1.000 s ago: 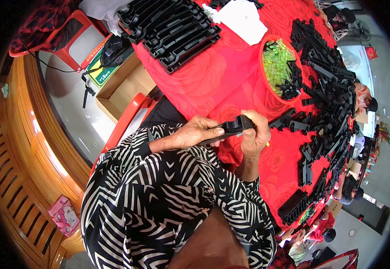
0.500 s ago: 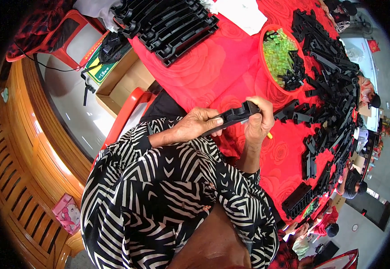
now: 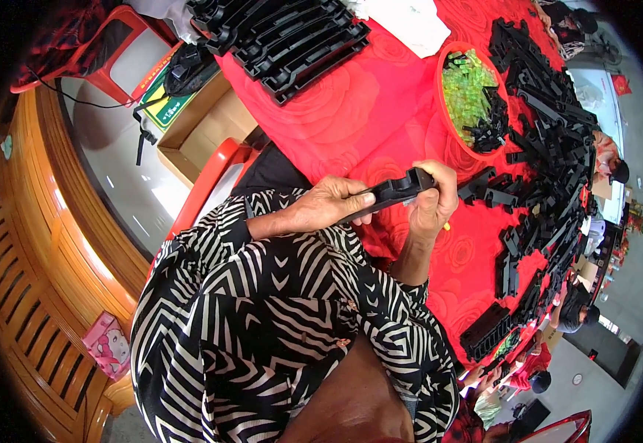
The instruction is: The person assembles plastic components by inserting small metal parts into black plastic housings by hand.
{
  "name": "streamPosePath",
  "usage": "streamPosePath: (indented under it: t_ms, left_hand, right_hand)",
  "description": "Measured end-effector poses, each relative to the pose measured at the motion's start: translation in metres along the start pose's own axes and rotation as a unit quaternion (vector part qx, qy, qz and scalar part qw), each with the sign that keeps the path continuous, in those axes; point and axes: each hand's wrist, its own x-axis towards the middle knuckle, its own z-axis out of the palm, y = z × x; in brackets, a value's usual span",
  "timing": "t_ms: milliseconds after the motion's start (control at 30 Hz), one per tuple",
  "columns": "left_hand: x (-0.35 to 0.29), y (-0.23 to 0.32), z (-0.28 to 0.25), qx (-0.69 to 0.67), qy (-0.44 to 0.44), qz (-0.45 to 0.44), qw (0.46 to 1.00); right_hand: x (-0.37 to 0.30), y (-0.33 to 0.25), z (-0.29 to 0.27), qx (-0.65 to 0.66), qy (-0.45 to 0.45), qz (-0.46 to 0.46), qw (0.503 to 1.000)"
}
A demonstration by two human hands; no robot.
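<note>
- The left hand [image 3: 321, 204] is pinching one end of a black part [image 3: 391, 193], its thumb lying on top and its fingers tucking underneath.
- The right hand [image 3: 436, 196] is wrapping its fingers around the other end, thumb pressing against the side.
- The black part is sitting between both hands, tilting upward to the right over the near edge of the surface [image 3: 336, 133].
- A red-rimmed bowl [image 3: 441, 96] of green pieces [image 3: 465, 92] is standing beyond the right hand; a loose heap of black parts [image 3: 543, 103] is spreading along the right edge.
- Smooth plastic could be risking a slip: a weak left pinch might be letting the part fall past the near edge.
- Uneven pressing by the right thumb could be bending or cracking it.
- A careless right-arm swing could be knocking heaped parts loose.
</note>
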Motion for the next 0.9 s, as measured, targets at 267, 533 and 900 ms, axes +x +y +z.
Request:
streamPosePath:
  t_ms: [267,533,900]
  left_hand:
    - [-0.001,0.002,-0.001,-0.007,-0.014,-0.006,1.0]
    - [0.0,0.007,0.0,0.006,-0.044,0.01,0.999]
    - [0.002,-0.003,-0.009,0.045,0.0,-0.016,0.999]
  right_hand:
    - [-0.004,-0.006,0.003,0.001,0.003,0.019,1.0]
    - [-0.004,-0.011,-0.004,0.014,-0.007,0.013,1.0]
    - [-0.004,0.011,-0.003,0.069,0.022,0.029,0.997]
